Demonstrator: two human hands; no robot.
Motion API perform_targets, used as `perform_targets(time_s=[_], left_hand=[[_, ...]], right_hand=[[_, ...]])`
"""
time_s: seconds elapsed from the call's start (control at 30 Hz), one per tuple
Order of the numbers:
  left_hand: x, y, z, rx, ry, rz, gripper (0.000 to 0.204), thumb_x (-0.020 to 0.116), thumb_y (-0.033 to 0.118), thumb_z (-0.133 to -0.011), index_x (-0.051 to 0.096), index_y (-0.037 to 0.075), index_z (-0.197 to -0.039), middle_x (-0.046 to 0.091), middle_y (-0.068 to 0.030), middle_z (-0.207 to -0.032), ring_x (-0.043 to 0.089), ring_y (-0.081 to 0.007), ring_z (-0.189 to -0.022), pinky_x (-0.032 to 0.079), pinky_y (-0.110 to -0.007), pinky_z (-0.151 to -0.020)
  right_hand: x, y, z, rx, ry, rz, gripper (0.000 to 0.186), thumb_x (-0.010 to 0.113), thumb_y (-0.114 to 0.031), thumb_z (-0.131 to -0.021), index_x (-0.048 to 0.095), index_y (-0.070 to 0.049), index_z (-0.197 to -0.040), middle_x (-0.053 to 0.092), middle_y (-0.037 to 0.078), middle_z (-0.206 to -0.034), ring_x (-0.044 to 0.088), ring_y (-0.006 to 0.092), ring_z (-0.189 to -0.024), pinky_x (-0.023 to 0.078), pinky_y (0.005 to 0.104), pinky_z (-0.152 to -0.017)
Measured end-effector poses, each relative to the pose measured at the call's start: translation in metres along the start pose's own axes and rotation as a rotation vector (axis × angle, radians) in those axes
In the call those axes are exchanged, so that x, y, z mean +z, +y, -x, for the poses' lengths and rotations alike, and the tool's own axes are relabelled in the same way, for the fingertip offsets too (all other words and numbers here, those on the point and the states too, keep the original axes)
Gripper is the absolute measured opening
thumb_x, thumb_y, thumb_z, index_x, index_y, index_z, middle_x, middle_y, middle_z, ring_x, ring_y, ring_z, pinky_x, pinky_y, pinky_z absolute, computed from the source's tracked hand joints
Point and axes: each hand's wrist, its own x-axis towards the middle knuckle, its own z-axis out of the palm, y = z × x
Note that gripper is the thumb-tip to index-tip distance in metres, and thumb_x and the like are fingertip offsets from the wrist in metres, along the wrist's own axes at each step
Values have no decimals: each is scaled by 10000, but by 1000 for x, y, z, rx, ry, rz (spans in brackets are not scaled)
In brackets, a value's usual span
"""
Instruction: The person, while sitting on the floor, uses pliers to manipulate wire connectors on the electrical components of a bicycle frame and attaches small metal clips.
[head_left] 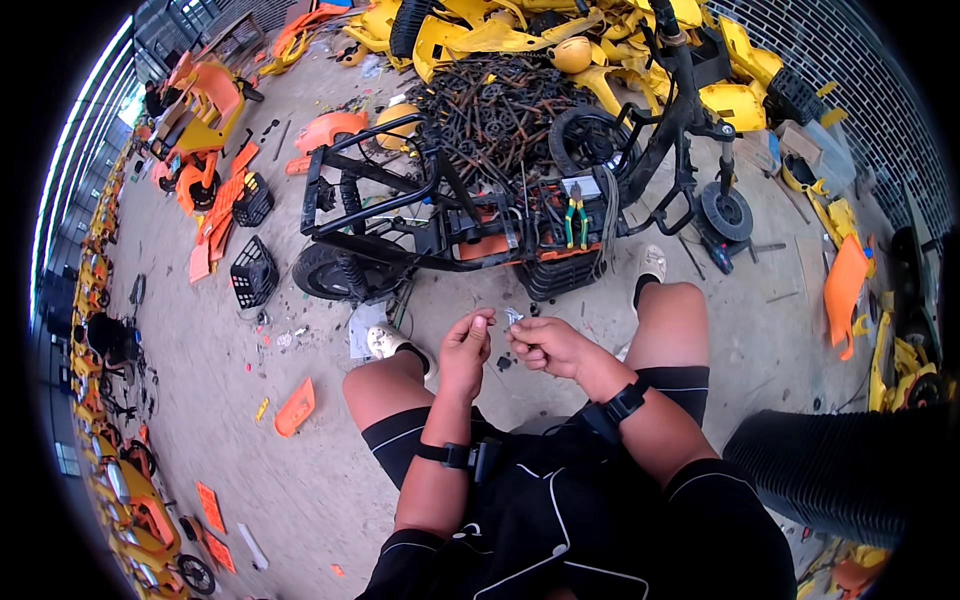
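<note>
Concrete floor, scattered with scrap; brick wall at upper right. First item: small silvery piece, at the fingertips of the right hand, over the floor in front of the body; too small to identify. Probably light, and easy to drop at such a size; stiff or soft, cannot tell. Best gripped at the near end, between thumb and forefinger. Seems to point away from the body, slightly leftward; long axis short and hard to read.

Right hand: fingers curled, thumb and forefinger pinched on the piece. Left hand: near the right but apart, thumb closed against forefinger — cannot tell whether holding anything.

Beyond the hands: stripped black scooter frame, spanning left to right. Pliers with green-and-yellow handles, resting on the frame's midsection, handles toward the body. Farther off: heap of dark metal parts, with yellow panels behind. At left, on the floor: black crate — and, nearer, curved orange panel.
</note>
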Motion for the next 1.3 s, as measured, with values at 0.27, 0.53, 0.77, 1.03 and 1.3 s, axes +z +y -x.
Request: perform_targets(time_s=[0.27,0.53,0.77,1.03,1.3], left_hand=[[-5,4,0,22,-32,21,261,572,225,-994,620,-27,-1042,491,24,-698,331,-40,-502,260,-199,-445],[-13,-2,0,43,23,86,159,678,143,-922,663,-12,-949,579,8,-869,398,-34,-544,281,-187,-473],[-7,-3,-2,107,79,102,133,678,137,-918,591,54,-862,494,28,-664,352,-45,-468,270,-197,-440],[1,-2,-3,13,140,158,224,675,144,-921,501,105,-786,422,39,-620,323,-45,-473,246,-198,-415],[-5,-14,-10,-198,169,205,199,630,235,-957,509,98,-878,451,32,-680,372,-55,-537,258,-194,-430]], right_hand=[[1,-2,3,32,-108,-19,183,518,-201,-1004,558,-25,-973,509,-1,-739,369,59,-510,316,207,-462],[10,-2,8,11,-81,45,186,524,-205,-1002,579,-29,-976,519,-6,-744,383,55,-528,325,207,-472],[15,1,8,-109,21,319,199,543,-222,-997,612,-40,-955,546,-16,-738,411,43,-552,347,205,-488],[24,8,7,-384,271,861,214,595,-228,-956,643,-20,-945,623,11,-707,555,116,-620,452,292,-579],[22,14,5,-721,443,1357,212,616,-240,-936,639,-29,-928,641,53,-708,603,169,-641,482,339,-605]])
